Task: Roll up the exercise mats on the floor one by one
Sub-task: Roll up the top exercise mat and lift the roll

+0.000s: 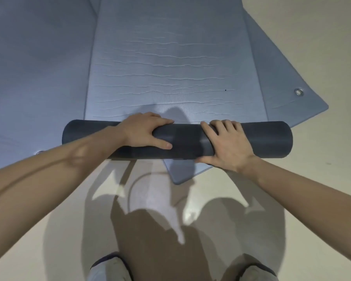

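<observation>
Mid-frame, the left hand (144, 130) grips the dark grey rolled foam mat (267, 138); the right hand (227, 145) presses it, fingers spread.

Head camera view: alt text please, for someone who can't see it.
The left hand grips and the right hand presses a dark, partly rolled mat, its blue-grey flat length stretching ahead. Other blue mats lie under it on a pale floor.
</observation>
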Available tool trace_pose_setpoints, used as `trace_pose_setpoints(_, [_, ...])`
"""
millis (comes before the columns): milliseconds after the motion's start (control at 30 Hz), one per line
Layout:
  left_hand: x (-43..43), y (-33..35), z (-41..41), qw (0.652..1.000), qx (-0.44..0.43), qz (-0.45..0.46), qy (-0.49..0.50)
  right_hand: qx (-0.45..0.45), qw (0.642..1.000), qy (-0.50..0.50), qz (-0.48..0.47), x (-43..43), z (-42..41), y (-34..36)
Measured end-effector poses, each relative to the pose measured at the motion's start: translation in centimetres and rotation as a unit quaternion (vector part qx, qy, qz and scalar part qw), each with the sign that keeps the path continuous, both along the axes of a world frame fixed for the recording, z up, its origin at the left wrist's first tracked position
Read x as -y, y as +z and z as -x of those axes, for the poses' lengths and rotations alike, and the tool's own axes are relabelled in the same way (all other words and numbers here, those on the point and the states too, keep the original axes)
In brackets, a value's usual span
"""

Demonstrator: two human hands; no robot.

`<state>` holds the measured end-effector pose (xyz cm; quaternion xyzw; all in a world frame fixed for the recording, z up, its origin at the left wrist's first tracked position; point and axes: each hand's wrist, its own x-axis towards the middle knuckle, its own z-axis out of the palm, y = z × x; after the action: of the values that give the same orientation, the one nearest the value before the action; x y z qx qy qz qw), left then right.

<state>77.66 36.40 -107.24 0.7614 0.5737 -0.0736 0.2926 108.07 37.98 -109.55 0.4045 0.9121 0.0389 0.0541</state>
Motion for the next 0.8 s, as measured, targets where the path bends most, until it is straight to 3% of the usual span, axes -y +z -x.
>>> trace_pose_setpoints(133, [3.2, -0.1, -0.9, 0.974, -0.026, -0.226, 0.003, -0.036, 0.999, 0.007, 0.030, -2.6, 0.4, 1.1])
trace_pose_setpoints(200, [4.4, -0.8, -1.3, 0.961, -0.073, -0.266, 0.009, -0.049, 0.997, 0.004, 0.059, -3.7, 0.7, 2.1])
trace_pose_setpoints(400, [2.3, 0.2, -1.1, 0.966, -0.152, -0.208, 0.018, -0.046, 0.993, 0.016, 0.104, -5.5, 1.7, 3.9])
trace_pose_setpoints(533, [2.9, 2.0, -1.3, 0.979, -0.142, -0.149, 0.003, -0.046, 0.983, -0.014, 0.178, -4.1, 1.3, 5.7])
trace_pose_setpoints(667, [5.4, 3.4, -2.0, 0.996, -0.074, -0.059, 0.000, -0.055, 0.943, -0.073, 0.320, -1.2, 0.1, 6.3])
trace_pose_setpoints(800, [7.8, 3.0, -3.0, 0.998, -0.007, 0.060, 0.019, -0.073, 0.875, -0.105, 0.467, 1.1, -1.0, 5.1])
